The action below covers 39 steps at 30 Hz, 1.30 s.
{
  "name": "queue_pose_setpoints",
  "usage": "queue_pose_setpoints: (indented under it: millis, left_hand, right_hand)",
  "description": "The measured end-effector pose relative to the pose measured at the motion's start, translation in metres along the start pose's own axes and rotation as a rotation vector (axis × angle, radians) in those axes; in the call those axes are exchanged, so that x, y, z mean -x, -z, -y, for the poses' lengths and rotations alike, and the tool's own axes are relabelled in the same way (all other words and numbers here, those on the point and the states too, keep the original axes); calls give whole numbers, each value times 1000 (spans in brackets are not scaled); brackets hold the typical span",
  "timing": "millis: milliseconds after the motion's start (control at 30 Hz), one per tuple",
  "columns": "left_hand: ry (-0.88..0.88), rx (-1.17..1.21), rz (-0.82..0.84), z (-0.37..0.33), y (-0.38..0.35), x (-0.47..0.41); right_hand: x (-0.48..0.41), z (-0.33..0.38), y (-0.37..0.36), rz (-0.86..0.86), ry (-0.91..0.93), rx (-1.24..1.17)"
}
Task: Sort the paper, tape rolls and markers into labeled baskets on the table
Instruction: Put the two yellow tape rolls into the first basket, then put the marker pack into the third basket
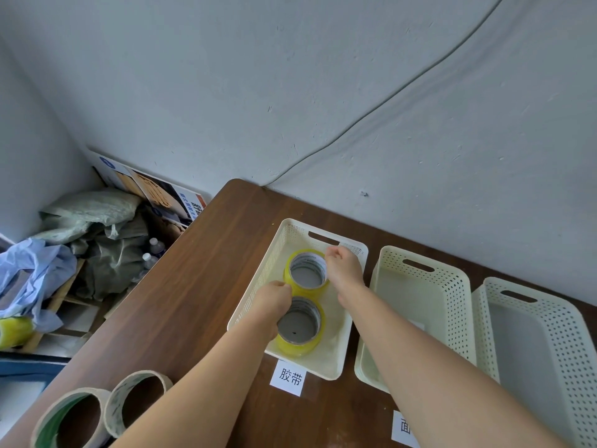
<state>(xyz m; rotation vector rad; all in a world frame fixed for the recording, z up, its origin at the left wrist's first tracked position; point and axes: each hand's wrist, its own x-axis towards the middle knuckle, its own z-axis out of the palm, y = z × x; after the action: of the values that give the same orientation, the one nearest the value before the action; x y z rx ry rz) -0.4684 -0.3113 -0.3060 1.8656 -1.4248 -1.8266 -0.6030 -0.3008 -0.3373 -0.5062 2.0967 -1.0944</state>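
Observation:
Three cream perforated baskets stand side by side on the brown table. The left basket has a white label in front of it and holds two yellow tape rolls. My left hand and my right hand grip opposite sides of the far yellow roll, low inside that basket. The near yellow roll lies flat just below my left wrist. Two beige tape rolls stand at the table's near left edge. No paper or markers are in view.
The middle basket and right basket stand to the right, with a partly hidden label in front. Left of the table lie bags, bottles, a box and another yellow roll. A cable runs down the wall.

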Motion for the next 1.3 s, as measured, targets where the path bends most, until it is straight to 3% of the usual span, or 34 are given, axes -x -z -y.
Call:
queue_pose_setpoints:
  millis: [500,967,1300]
  left_hand:
    - [-405,181,-68,-42,-18,64]
    - [-503,260,190,-24,-96,154]
    - [-482,224,275,39,-157,237]
  right_hand:
    - [82,20,60,-216,184,-164]
    - [174,-28,174,-547,223,-248]
    - [259,-96,248,-596,184,-263]
